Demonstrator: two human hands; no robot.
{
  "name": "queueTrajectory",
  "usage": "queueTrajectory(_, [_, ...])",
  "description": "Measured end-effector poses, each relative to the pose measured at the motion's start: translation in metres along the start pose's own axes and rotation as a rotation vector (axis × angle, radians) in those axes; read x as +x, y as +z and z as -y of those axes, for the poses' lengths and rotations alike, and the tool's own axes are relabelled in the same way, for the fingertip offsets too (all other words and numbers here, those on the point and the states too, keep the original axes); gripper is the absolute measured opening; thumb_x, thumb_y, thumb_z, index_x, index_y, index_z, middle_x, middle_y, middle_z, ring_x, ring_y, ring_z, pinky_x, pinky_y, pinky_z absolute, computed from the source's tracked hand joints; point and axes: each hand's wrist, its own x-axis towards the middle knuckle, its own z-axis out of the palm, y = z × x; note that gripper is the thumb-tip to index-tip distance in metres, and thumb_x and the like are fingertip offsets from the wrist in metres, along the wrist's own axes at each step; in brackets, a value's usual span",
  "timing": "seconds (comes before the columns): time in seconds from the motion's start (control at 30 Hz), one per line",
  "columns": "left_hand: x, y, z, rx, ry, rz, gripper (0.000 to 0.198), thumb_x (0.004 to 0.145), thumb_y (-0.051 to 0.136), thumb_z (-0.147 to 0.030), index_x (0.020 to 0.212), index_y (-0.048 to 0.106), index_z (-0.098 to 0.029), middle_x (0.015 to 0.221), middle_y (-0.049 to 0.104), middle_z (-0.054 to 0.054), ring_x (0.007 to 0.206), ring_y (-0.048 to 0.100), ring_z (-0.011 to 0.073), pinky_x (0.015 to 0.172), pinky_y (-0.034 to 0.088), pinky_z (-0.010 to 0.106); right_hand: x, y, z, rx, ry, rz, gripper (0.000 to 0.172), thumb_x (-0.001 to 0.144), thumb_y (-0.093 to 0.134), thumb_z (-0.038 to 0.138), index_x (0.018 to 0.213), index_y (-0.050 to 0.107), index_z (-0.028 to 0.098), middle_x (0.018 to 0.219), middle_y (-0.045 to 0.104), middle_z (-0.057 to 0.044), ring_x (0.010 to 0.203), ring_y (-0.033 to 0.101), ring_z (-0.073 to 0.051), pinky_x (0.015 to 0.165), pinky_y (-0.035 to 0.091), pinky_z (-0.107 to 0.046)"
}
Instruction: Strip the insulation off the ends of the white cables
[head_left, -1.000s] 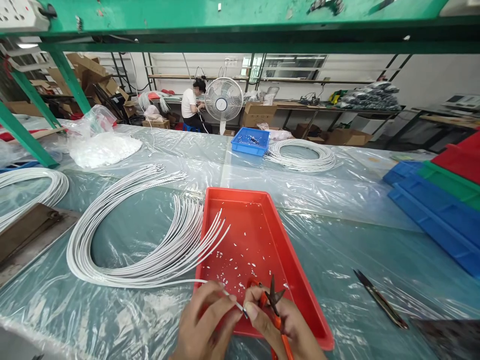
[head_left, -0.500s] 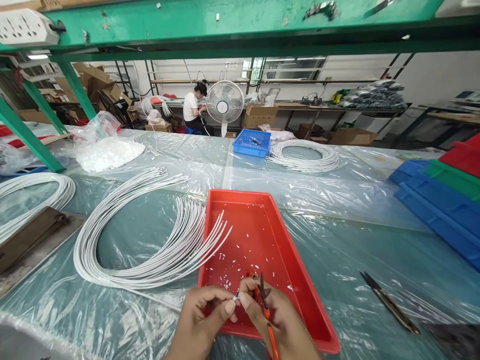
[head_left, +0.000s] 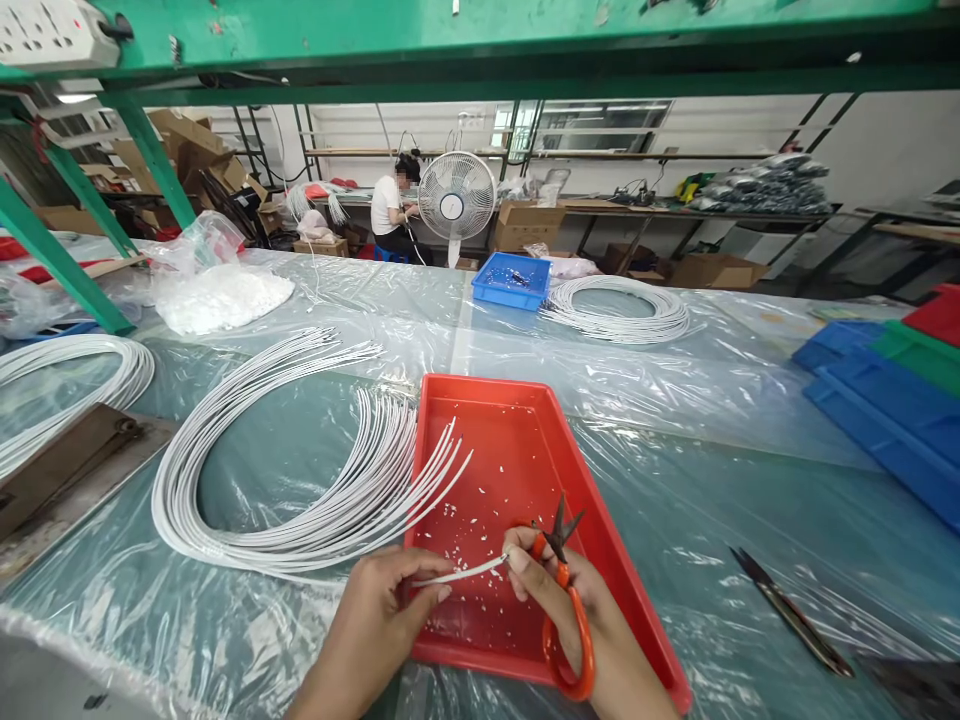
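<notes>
Over the red tray [head_left: 487, 388], a thin white cable [head_left: 474, 572] stretches between my two hands. My left hand [head_left: 375, 615] pinches it between thumb and fingers at the tray's left side. The cable's tip is between the thumb and fingertips of my right hand [head_left: 574, 600]. Orange-handled scissors [head_left: 561, 540] are also in my right hand, blades apart and pointing up and away from the cable. Small white scraps lie on the tray floor. A large coil of white cables [head_left: 225, 545] sits left of the tray, several ends reaching over its rim.
A pointed metal hand tool [head_left: 791, 612] lies right of the tray. Stacked blue bins [head_left: 877, 420] stand at the right edge. Farther back are a blue tray [head_left: 510, 298], another cable coil [head_left: 619, 330] and a fan [head_left: 456, 200]. A seated person [head_left: 390, 210] works beyond the table.
My hands have moved apart, and a length of cable now shows between them. The scissors have turned in my right hand, with their blades and an orange loop more visible.
</notes>
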Motion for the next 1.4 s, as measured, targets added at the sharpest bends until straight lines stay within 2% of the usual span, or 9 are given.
queueTrajectory(0.27, [0.002,-0.006,-0.003,0.1,0.118,0.042,0.022,0.085,0.05,-0.023,0.087,0.071,-0.02,0.074,0.071,0.003,0.067,0.063,0.0176,0.063,0.045,0.024,0.003,0.005,-0.001,0.063,-0.01,-0.037,0.029,0.084,0.048,0.047,0.075,0.045,0.02,0.068,0.036,0.003,0.065,0.037,-0.013,0.06,0.035,-0.022])
queueTrajectory(0.43, [0.009,0.012,-0.004,0.146,0.322,-0.094,0.024,0.081,0.058,-0.018,0.103,0.063,-0.021,0.1,0.07,0.005,0.089,0.064,0.0178,0.079,0.048,0.025,0.001,0.01,0.003,0.097,-0.053,-0.069,0.027,0.085,0.05,0.043,0.071,0.045,0.02,0.065,0.034,0.004,0.062,0.034,-0.012,0.057,0.032,-0.02])
queueTrajectory(0.6, [0.012,0.027,-0.01,0.12,0.562,-0.232,0.018,0.081,0.056,-0.011,0.095,0.064,-0.018,0.087,0.072,0.005,0.078,0.066,0.0154,0.072,0.048,0.023,-0.002,0.015,0.009,0.149,-0.07,-0.17,0.022,0.076,0.062,0.039,0.072,0.052,0.02,0.067,0.041,0.004,0.063,0.039,-0.011,0.059,0.037,-0.018])
queueTrajectory(0.73, [0.01,0.025,-0.018,-0.042,0.311,-0.097,0.017,0.086,0.05,-0.018,0.087,0.067,-0.018,0.074,0.069,0.002,0.068,0.063,0.0135,0.064,0.045,0.02,-0.005,0.023,0.01,0.004,-0.153,-0.187,0.023,0.083,0.051,0.039,0.071,0.051,0.02,0.066,0.047,0.002,0.063,0.045,-0.014,0.059,0.038,-0.022])
queueTrajectory(0.93, [0.013,0.015,-0.02,-0.35,-0.007,-0.032,0.025,0.087,0.049,-0.031,0.082,0.065,-0.013,0.052,0.051,-0.003,0.053,0.047,0.0114,0.056,0.036,0.021,-0.012,0.027,0.006,-0.363,-0.421,-0.429,0.014,0.085,0.047,0.028,0.074,0.051,0.021,0.069,0.054,-0.001,0.065,0.051,-0.017,0.067,0.039,-0.03])
queueTrajectory(1.13, [0.013,0.011,-0.021,-0.496,-0.068,0.05,0.028,0.084,0.052,-0.035,0.083,0.066,-0.01,0.047,0.052,-0.003,0.048,0.043,0.01,0.053,0.032,0.021,-0.006,0.009,0.003,-0.418,-0.407,-0.391,0.011,0.083,0.053,0.029,0.076,0.06,0.022,0.071,0.06,-0.001,0.066,0.056,-0.016,0.064,0.042,-0.026])
queueTrajectory(1.27, [0.012,0.01,-0.021,-0.525,-0.064,0.075,0.029,0.083,0.053,-0.036,0.078,0.066,-0.011,0.046,0.052,-0.002,0.046,0.043,0.009,0.051,0.031,0.02,0.005,-0.012,-0.007,-0.698,-0.392,-0.379,0.02,0.081,0.051,0.022,0.097,0.063,0.023,0.081,0.065,-0.004,0.074,0.06,-0.019,0.067,0.045,-0.028])
queueTrajectory(1.37, [0.012,0.011,-0.021,-0.519,-0.067,0.059,0.028,0.082,0.054,-0.036,0.076,0.065,-0.011,0.046,0.052,-0.002,0.045,0.043,0.0086,0.05,0.031,0.02,0.009,-0.021,-0.011,-1.033,-0.312,-0.427,0.012,0.079,0.054,0.028,0.076,0.064,0.023,0.065,0.064,-0.003,0.061,0.059,-0.021,0.053,0.042,-0.028])
queueTrajectory(1.4, [0.011,0.012,-0.021,-0.517,-0.071,0.044,0.027,0.082,0.055,-0.036,0.076,0.065,-0.011,0.047,0.051,-0.002,0.046,0.043,0.0086,0.05,0.032,0.02,0.009,-0.022,-0.011,-1.133,-0.284,-0.452,0.02,0.079,0.055,0.033,0.063,0.06,0.022,0.055,0.06,-0.002,0.053,0.056,-0.02,0.047,0.037,-0.027])
